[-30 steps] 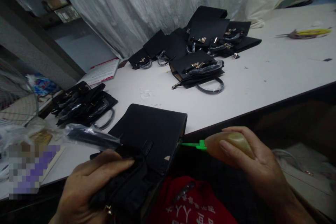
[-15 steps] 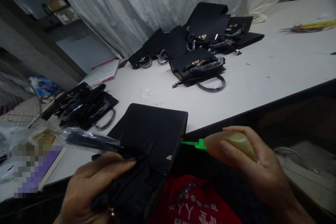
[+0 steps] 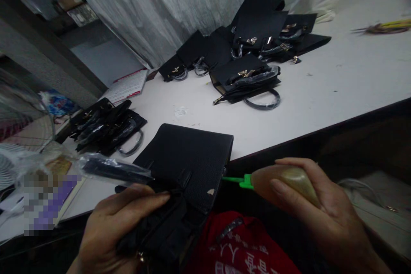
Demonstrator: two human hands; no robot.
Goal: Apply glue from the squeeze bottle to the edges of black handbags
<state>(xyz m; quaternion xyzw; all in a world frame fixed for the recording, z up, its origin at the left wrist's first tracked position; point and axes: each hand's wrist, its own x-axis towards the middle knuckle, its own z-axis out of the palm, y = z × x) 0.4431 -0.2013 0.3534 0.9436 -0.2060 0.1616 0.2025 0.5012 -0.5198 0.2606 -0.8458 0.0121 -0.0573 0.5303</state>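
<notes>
My left hand grips a black handbag near its gathered, dark fabric part, thumb on top. The bag's handle is wrapped in clear plastic and sticks out to the left. A small pale patch shows on the bag's textured face near its right edge. My right hand is wrapped around a squeeze bottle of amber liquid with a green nozzle. The nozzle tip points left and meets the bag's right side edge; whether it touches or enters a gap I cannot tell.
Several black handbags lie piled at the back of the white table, with another pile at the left. Yellow-handled snips lie far right. A red cloth with white lettering is below the bag.
The view has shifted slightly, so most things appear a little further right. Both hands keep their grips, and the nozzle stays at the bag's side edge.
</notes>
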